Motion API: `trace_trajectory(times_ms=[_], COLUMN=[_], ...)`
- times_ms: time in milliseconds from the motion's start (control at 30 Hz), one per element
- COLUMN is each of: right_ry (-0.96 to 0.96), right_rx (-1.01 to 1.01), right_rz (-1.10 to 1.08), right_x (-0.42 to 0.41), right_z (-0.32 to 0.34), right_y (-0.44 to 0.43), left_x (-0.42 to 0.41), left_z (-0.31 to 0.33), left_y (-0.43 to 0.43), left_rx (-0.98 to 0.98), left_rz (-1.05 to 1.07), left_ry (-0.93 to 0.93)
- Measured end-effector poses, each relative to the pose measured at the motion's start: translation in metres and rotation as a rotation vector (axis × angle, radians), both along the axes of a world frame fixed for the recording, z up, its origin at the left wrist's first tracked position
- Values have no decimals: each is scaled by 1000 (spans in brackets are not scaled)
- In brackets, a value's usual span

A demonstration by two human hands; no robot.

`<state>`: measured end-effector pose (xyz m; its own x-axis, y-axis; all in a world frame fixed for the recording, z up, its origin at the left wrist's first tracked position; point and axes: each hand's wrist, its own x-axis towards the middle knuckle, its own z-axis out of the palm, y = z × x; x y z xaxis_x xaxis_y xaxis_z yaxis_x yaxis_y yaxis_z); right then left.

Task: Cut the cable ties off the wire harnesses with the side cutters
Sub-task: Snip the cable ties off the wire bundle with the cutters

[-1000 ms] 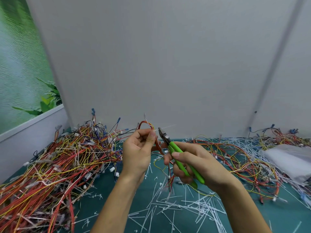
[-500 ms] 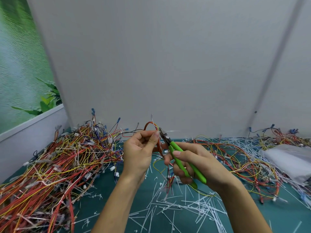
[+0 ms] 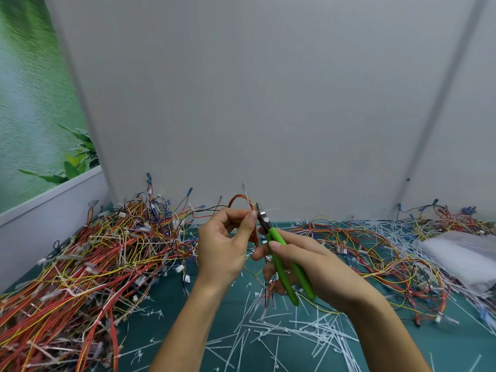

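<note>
We see the left hand (image 3: 222, 248) raised above the teal counter (image 3: 188, 312), its grip pinching a small red and orange wire harness (image 3: 241, 200) between thumb and fingers, so that the wires loop up above the fingertips. The right hand (image 3: 316, 267) has its grip wrapped round the green handles of the side cutters (image 3: 279, 264), whose dark tip sits at the loop just beside the left thumb; we cannot tell whether the blades touch a tie. A tangled pile of harnesses (image 3: 94, 264) lies at the left, looser harnesses (image 3: 375, 251) at the right, and cut cable ties (image 3: 281, 331) are scattered in front.
</note>
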<state>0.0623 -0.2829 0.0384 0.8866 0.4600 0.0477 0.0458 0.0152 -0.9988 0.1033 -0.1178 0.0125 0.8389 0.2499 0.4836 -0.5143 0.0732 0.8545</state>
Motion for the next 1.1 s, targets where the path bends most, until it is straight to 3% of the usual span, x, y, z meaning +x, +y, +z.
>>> trace_trajectory(times_ms=[167, 467, 967, 1100], right_ry=[-35, -204, -197, -229], right_rx=[-73, -196, -183, -152], right_rz=[-118, -163, -199, -192], right_x=[0, -1, 3, 5], right_z=[1, 0, -11, -13], right_y=[2, 10, 11, 13], left_x=[-1, 1, 8, 6], left_z=[-3, -4, -13, -7], left_y=[-4, -4, -4, -1], left_rx=[107, 62, 180, 88], left_rz=[44, 18, 43, -15], left_ry=[-45, -71, -102, -42])
